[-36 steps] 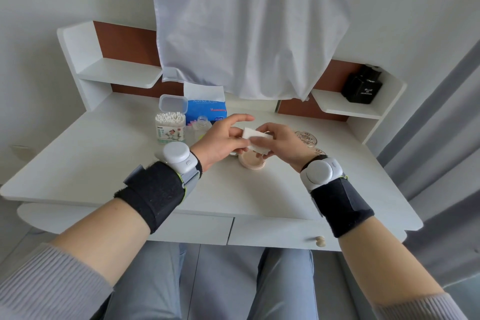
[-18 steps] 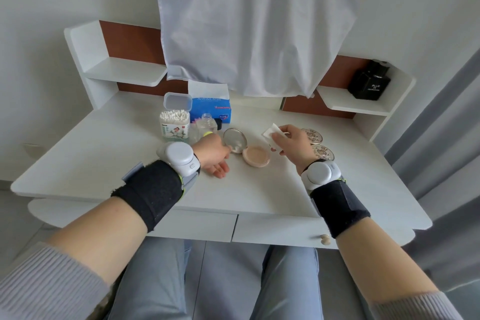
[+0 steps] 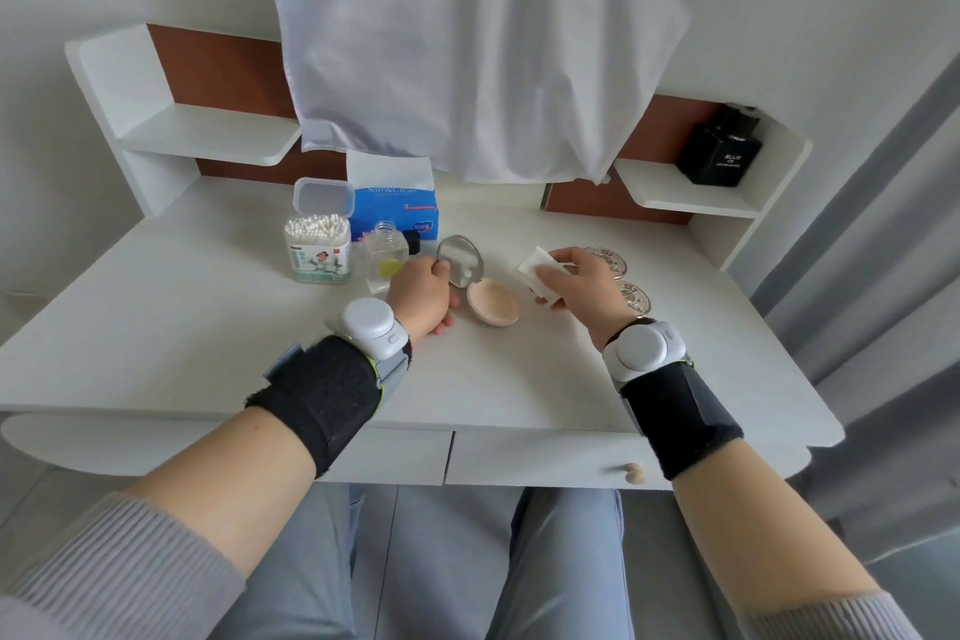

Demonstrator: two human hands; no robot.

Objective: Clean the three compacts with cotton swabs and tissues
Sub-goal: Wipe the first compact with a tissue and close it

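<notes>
Left hand [image 3: 423, 296] pinches the raised lid edge of the open compact [image 3: 493, 309]; right hand [image 3: 576, 283] grips a folded tissue [image 3: 537, 270]. The open compact sits on the desk [image 3: 208, 327] between both hands, with the folded tissue just right of the lid.

The right hand [image 3: 576, 283] covers the near sides of two closed compacts [image 3: 610, 259] on the counter [image 3: 208, 327], and hides much of the folded tissue [image 3: 537, 270] its fingers [image 3: 558, 256] pinch. The back of the left hand [image 3: 423, 296] hides whether its fingers grip the lid rim of the open compact [image 3: 493, 308] or only touch it. A black cap [image 3: 413, 241] shows only partly behind the clear bottle [image 3: 385, 257]. The white cloth [image 3: 467, 42] conceals the wall behind it. The cotton swab box [image 3: 318, 250] label is too small to read. The bottom edge cuts off both sleeves.
</notes>
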